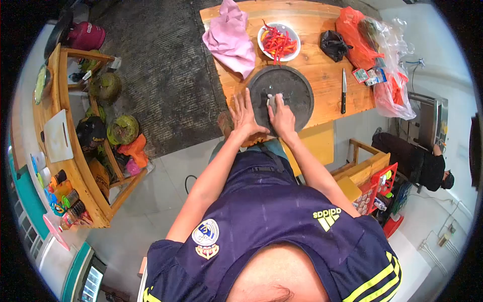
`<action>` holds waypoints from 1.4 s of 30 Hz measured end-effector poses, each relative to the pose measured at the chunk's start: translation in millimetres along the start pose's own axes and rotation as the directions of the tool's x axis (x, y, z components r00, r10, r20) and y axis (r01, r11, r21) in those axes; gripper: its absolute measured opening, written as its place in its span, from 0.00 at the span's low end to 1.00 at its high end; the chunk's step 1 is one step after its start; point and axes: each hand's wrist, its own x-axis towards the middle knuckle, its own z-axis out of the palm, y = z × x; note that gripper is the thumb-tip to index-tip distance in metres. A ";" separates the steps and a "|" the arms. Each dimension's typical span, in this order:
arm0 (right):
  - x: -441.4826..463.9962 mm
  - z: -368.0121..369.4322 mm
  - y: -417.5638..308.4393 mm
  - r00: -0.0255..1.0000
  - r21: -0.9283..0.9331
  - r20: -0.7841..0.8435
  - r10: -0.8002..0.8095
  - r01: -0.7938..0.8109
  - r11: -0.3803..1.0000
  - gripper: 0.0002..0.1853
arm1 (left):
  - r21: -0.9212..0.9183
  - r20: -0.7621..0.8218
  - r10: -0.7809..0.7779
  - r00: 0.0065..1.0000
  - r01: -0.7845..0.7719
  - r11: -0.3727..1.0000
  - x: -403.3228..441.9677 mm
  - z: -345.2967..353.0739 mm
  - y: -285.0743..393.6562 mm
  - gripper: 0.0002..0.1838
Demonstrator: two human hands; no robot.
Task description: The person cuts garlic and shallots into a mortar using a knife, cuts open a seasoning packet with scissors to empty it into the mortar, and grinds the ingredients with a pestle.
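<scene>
A dark round stone mortar (302, 93), wide and shallow, sits at the table's near edge, with a few small pale bits on its surface. My right hand (283, 120) reaches over it, fingers closed round what looks like a grey stone pestle (274, 100), whose lower part is hidden by the hand. With fingers spread, my left hand (245, 117) rests against the mortar's near left rim. Beyond the mortar stands a white bowl (298, 36) of red chillies (278, 44). A black-handled knife (343, 93) lies to the right.
A pink cloth (230, 40) lies on the wooden table (322, 75) at left. Toward the right are a black plastic bag (334, 45), an orange bag (354, 35) and small packets (370, 76). Another person (425, 163) is farther right. A wooden shelf (85, 186) stands at left.
</scene>
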 end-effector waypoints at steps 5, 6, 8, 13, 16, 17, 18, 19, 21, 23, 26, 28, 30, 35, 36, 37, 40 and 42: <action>19.0 -11.1 2.5 0.990 0.023 0.137 0.026 -0.030 0.999 0.24 | -0.010 -0.011 0.002 1.000 -0.002 1.000 0.6 -0.2 -1.5 0.88; 35.9 -10.5 12.6 0.995 0.099 0.101 0.008 -0.018 0.995 0.25 | -0.020 -0.019 0.011 1.000 -0.011 1.000 -0.9 3.9 -0.3 0.88; 48.5 -20.0 39.8 0.977 0.316 0.206 -0.053 -0.015 0.949 0.25 | -0.027 -0.028 0.020 0.999 -0.021 0.999 -9.4 9.0 -5.0 0.88; 14.4 -1.3 3.6 0.996 0.109 0.089 -0.023 0.013 0.994 0.24 | -0.017 -0.003 -0.015 1.000 0.015 1.000 1.1 1.7 -3.9 0.88; 53.0 -8.4 15.0 0.994 0.151 0.107 -0.037 0.020 0.988 0.24 | -0.020 -0.020 -0.012 1.000 0.011 1.000 0.7 0.5 -2.5 0.88; 58.5 -24.6 19.3 0.965 0.264 0.258 -0.057 -0.013 0.965 0.24 | -0.016 -0.017 -0.012 1.000 0.012 1.000 -0.2 -0.4 -3.6 0.88; 65.0 -17.3 36.8 0.946 0.289 0.316 -0.069 -0.027 0.957 0.23 | -0.019 -0.012 -0.016 1.000 0.016 1.000 -3.7 0.9 -2.8 0.88; 78.0 -15.6 41.2 0.927 0.315 0.364 -0.092 -0.029 0.949 0.23 | -0.020 -0.020 -0.017 1.000 0.017 1.000 -0.3 -0.2 -1.3 0.87; 50.5 -2.1 31.6 0.966 0.261 0.258 0.009 -0.079 0.962 0.24 | -0.008 -0.008 -0.005 1.000 0.005 1.000 -7.4 2.6 -4.6 0.87; 20.3 -7.0 -0.3 0.983 0.039 0.183 0.012 -0.019 0.999 0.24 | -0.016 -0.015 -0.001 1.000 0.001 1.000 -2.0 2.3 -3.4 0.87; 41.5 -2.5 31.7 0.981 0.219 0.160 -0.110 0.074 0.973 0.22 | -0.044 -0.053 0.024 0.998 -0.026 0.999 -1.2 3.4 -4.3 0.88; 66.2 -16.9 42.0 0.964 0.277 0.142 -0.225 0.179 0.944 0.22 | -0.045 -0.038 0.014 0.999 -0.016 0.999 -0.8 5.3 -2.4 0.88; 28.5 -7.5 21.9 0.993 0.135 0.097 -0.062 0.048 0.990 0.24 | -0.033 -0.045 0.030 0.999 -0.031 0.999 0.4 2.5 -5.4 0.88; 52.5 1.6 38.0 0.997 0.223 0.045 -0.070 0.058 0.973 0.27 | -0.047 -0.021 0.014 1.000 -0.015 0.999 -3.2 7.7 -5.8 0.88; 68.2 -15.5 44.9 0.975 0.264 0.214 -0.054 -0.005 0.964 0.27 | -0.043 -0.047 0.022 0.999 -0.024 0.999 0.8 6.0 -6.4 0.88; 71.0 -11.5 52.0 0.965 0.309 0.259 -0.048 -0.036 0.950 0.28 | -0.038 -0.043 0.024 0.999 -0.026 0.999 -0.7 4.7 -7.1 0.88; 13.4 7.3 19.1 0.998 0.123 0.055 0.034 -0.040 0.992 0.30 | -0.010 0.001 -0.032 1.000 0.032 0.999 1.2 1.3 -2.2 0.89; 19.7 -5.7 7.1 0.994 0.101 0.091 0.058 -0.068 0.993 0.30 | -0.018 -0.071 0.017 0.997 -0.018 1.000 4.5 -0.3 -7.3 0.89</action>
